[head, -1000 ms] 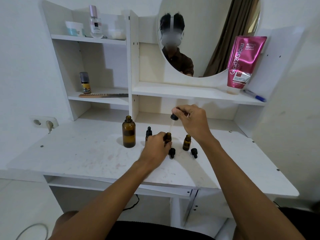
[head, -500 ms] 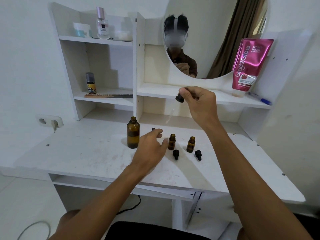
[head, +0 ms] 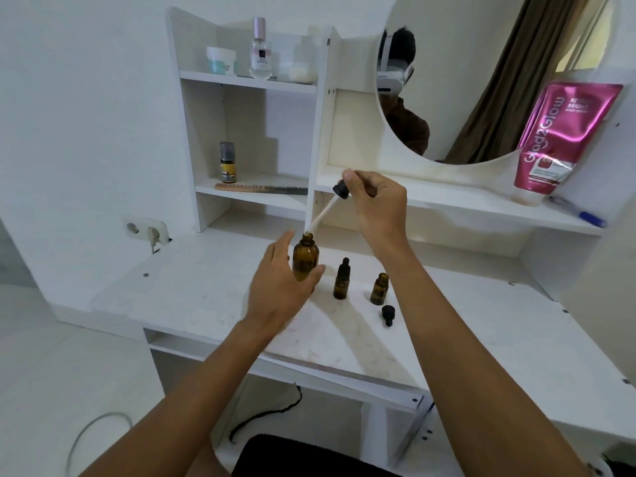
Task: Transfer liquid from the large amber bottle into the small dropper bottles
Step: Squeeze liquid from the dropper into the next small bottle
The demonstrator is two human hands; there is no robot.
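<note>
The large amber bottle [head: 305,257] stands open on the white desk [head: 447,325]. My left hand [head: 279,287] reaches round its lower part, fingers fairly straight on the left side and thumb across the front. My right hand [head: 377,206] pinches the black bulb of a dropper [head: 340,189]. The dropper's glass tube slants down-left, and its tip is at the large bottle's mouth. To the right stand a small amber bottle with a dropper cap on it [head: 341,279] and an uncapped small amber bottle [head: 379,288]. A loose black dropper cap [head: 388,314] lies in front of the uncapped one.
White shelves behind the desk hold a comb [head: 261,188], a small yellow-labelled bottle [head: 228,163], a perfume bottle [head: 260,49] and a jar [head: 220,60]. A pink tube [head: 564,139] and a blue pen [head: 578,212] sit under the round mirror [head: 481,80]. A wall socket [head: 146,230] is at the left.
My left hand left the small bottle and moved left to the large amber bottle. My right hand carried the dropper left and down, bringing its tip to the large bottle's mouth.
</note>
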